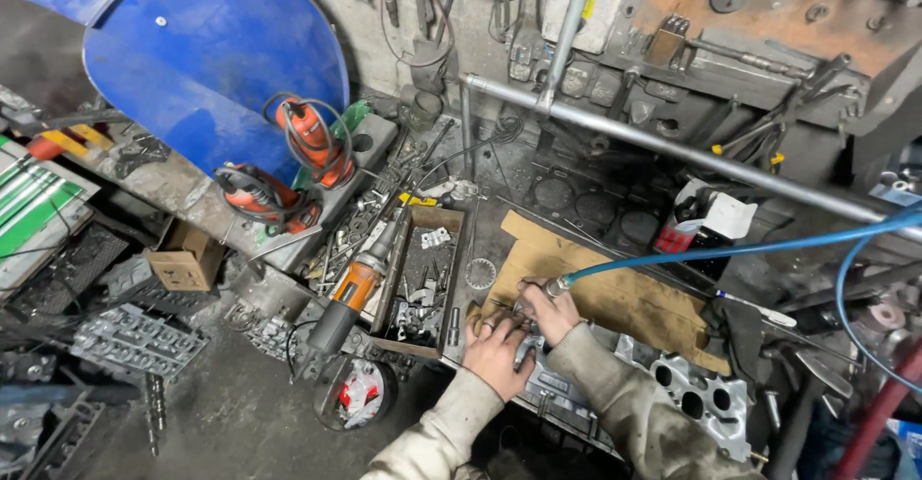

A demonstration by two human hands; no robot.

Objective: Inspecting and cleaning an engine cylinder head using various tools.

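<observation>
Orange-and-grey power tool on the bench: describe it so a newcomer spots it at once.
Start at the big blue disc upper left and drop to the cluttered bench below it. The power tool lies diagonally along the left edge of an open parts tray. Unlike the two red tools above, it is slim, with an orange middle.

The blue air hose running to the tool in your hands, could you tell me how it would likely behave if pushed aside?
The blue hose probably flexes easily, since it curves across the bench. It likely springs back, being coupled at the right hand.
</observation>
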